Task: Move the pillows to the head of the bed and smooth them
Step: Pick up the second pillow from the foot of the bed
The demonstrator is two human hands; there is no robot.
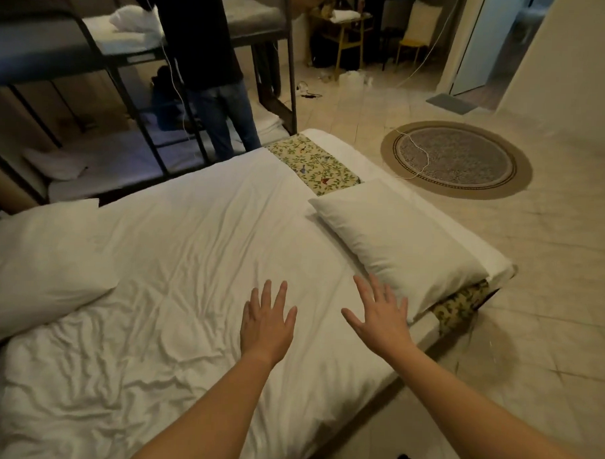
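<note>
A white pillow (400, 243) lies along the right edge of the bed (190, 246), partly over a floral runner (313, 164). A second white pillow (42, 268) rests at the bed's left side. My left hand (267, 326) is spread flat over the wrinkled white sheet, palm down, holding nothing. My right hand (380, 318) is spread too, fingers apart, its fingertips at the near corner of the right pillow. Whether it touches the pillow is unclear.
A person in jeans (216, 99) stands beyond the bed beside a dark metal bunk bed (94, 67). A round rug (456, 159) with a white cable across it lies on the tiled floor to the right. A yellow table and chair stand at the back.
</note>
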